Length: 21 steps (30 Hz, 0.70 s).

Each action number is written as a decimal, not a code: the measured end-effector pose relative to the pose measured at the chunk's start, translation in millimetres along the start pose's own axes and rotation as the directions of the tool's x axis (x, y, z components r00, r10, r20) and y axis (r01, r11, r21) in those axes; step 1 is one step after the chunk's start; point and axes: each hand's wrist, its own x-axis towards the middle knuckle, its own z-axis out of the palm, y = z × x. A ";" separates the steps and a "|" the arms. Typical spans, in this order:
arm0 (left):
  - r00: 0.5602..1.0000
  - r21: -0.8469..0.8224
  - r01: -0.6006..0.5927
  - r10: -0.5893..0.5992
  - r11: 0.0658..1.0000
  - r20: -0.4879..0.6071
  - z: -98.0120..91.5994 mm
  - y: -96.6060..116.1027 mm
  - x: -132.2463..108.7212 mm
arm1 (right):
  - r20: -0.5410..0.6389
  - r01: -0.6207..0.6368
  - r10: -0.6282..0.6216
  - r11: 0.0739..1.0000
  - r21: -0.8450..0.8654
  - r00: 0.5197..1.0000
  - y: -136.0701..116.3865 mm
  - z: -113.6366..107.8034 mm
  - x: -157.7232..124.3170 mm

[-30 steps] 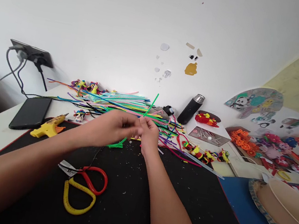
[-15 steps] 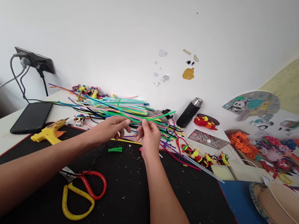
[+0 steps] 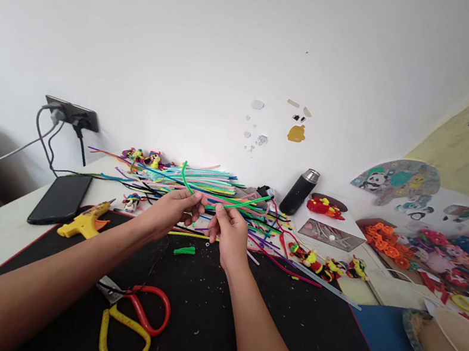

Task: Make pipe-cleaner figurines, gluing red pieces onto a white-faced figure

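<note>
A green pipe cleaner [image 3: 248, 203] is pinched between the fingertips of both hands. My left hand [image 3: 176, 212] is closed on it, and one end sticks up bent above those fingers. My right hand [image 3: 229, 236] is closed on it too, with the other end slanting up to the right. Part of the stem is hidden behind the fingers. Below the hands, a short folded bundle of green pipe cleaner [image 3: 184, 250] lies on the black mat [image 3: 203, 303]. Behind them spreads a heap of coloured pipe cleaners [image 3: 210, 181].
Scissors [image 3: 135, 327] with red and yellow handles lie at front left. A yellow glue gun [image 3: 85, 222] and a phone [image 3: 58, 200] are further left. At the back right stand a black flask [image 3: 298, 194] and a white box [image 3: 328, 231], near several small pipe-cleaner figures [image 3: 312, 261].
The view has tilted up and shifted slightly left, so things appear lower and further right. The green pipe cleaner's left end now points upward instead of lying nearly level.
</note>
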 end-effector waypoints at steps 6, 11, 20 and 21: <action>0.998 -0.054 0.052 -0.050 0.997 0.036 0.9 -2.2 0.0 | 0.002 -0.007 0.007 0.998 0.067 1.000 -5.1 2.4 -1.9; 0.996 -0.076 0.079 -0.077 0.994 0.033 -1.2 -2.5 1.7 | 0.051 -0.009 0.005 0.997 0.077 0.999 -8.6 3.9 -4.1; 0.998 -0.060 0.059 -0.060 0.996 -0.014 -26.1 11.8 9.9 | 0.197 -0.066 0.057 0.997 0.039 0.979 -10.3 4.3 -7.8; 0.998 -0.060 0.053 -0.054 0.997 -0.028 -30.1 14.0 10.9 | 0.225 -0.075 0.067 0.997 0.027 0.972 -10.0 4.5 -8.3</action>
